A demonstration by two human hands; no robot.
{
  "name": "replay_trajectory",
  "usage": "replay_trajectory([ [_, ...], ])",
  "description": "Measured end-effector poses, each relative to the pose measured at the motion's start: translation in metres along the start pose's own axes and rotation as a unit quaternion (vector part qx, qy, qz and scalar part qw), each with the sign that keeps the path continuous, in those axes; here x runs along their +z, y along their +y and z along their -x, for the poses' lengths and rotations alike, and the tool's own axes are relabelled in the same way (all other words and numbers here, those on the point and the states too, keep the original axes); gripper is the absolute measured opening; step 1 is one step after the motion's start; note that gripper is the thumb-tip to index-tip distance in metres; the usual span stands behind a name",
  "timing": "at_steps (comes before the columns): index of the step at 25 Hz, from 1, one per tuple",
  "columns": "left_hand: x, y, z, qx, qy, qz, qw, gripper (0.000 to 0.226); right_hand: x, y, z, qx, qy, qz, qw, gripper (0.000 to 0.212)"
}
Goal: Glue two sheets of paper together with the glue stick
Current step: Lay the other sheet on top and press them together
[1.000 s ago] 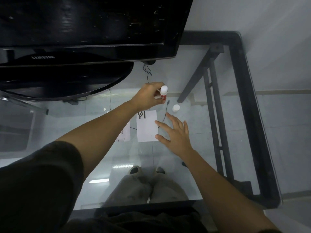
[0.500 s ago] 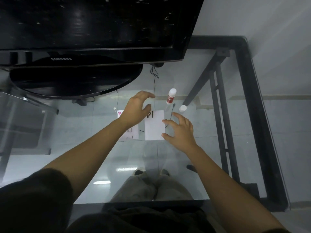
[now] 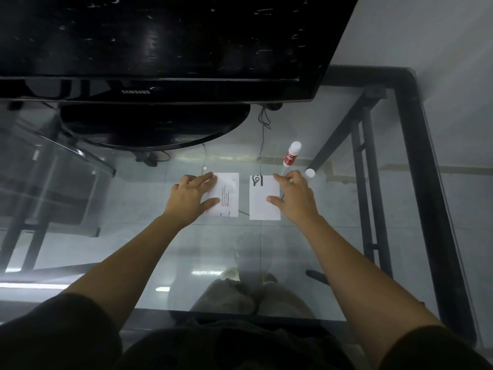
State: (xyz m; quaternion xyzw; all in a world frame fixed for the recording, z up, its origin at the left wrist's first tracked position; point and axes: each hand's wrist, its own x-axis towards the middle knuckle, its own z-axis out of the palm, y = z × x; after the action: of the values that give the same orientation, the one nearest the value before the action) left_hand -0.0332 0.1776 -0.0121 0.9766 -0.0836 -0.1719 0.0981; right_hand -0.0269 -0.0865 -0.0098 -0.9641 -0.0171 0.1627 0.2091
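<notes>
While arms reach forward, left hand spread flat on left sheet, right hand spread on right sheet.

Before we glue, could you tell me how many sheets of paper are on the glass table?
2: the left sheet lies under the left hand; the right sheet lies beside it, under the right hand.
</notes>
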Motion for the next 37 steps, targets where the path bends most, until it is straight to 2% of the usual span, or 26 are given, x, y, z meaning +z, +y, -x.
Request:
replay_trajectory([
  [5,0.005,-0.004,-0.002,0.0,0.007,-0.007,1.0,0.062,0.001,-0.002,-0.001,-0.007,0.031,-0.024,0.999,0.049],
  [9,0.008,-0.002,-0.001,-0.001,0.013,-0.005,1.0,0.062,0.004,-0.004,0.009,-0.009,0.074,-0.137,0.988,0.027],
  [11,0.01,0.003,0.001,-0.004,0.024,0.001,1.0,0.061,0.004,-0.004,0.017,0.027,0.082,-0.233,0.969,0.032],
  [14,0.014,0.018,0.001,0.005,0.032,0.01,0.999,0.061,-0.002,0.0,0.03,0.103,0.101,-0.372,0.917,0.05],
  [17,0.019,0.041,-0.003,0.034,0.029,0.013,0.999,0.061,-0.012,0.01,0.042,0.146,0.126,-0.428,0.883,0.053],
  [21,0.024,0.066,-0.007,0.054,0.024,0.012,0.998,0.061,-0.026,0.022,0.053,0.14,0.149,-0.394,0.896,0.028],
  [23,0.024,0.072,-0.007,0.053,0.019,0.012,0.998,0.061,-0.029,0.021,0.058,0.131,0.173,-0.367,0.904,0.024],
  [25,0.019,0.079,-0.004,0.034,0.046,0.075,0.996,0.057,-0.029,0.016,0.062,0.108,0.207,-0.356,0.905,0.025],
  [26,0.014,0.083,-0.003,0.013,0.075,0.15,0.986,0.05,-0.029,0.012,0.064,0.089,0.223,-0.35,0.905,0.026],
  [28,-0.005,0.091,-0.003,-0.043,0.102,0.35,0.93,0.036,-0.027,0.003,0.066,0.05,0.246,-0.321,0.913,0.028],
  [30,-0.027,0.1,-0.003,-0.076,0.037,0.495,0.865,0.037,-0.024,-0.008,0.066,0.021,0.246,-0.256,0.935,0.03],
  [31,-0.036,0.103,-0.002,-0.077,0.002,0.522,0.849,0.041,-0.021,-0.013,0.067,0.008,0.238,-0.21,0.948,0.031],
  [33,-0.048,0.109,-0.002,-0.075,-0.038,0.538,0.839,0.042,-0.018,-0.023,0.066,-0.015,0.226,-0.132,0.965,0.031],
  [35,-0.049,0.111,-0.005,-0.084,-0.046,0.536,0.839,0.031,-0.017,-0.031,0.065,-0.027,0.216,-0.091,0.972,0.032],
  [37,-0.05,0.111,-0.008,-0.102,-0.039,0.538,0.836,0.016,-0.016,-0.035,0.066,-0.042,0.177,-0.079,0.98,0.045],
])
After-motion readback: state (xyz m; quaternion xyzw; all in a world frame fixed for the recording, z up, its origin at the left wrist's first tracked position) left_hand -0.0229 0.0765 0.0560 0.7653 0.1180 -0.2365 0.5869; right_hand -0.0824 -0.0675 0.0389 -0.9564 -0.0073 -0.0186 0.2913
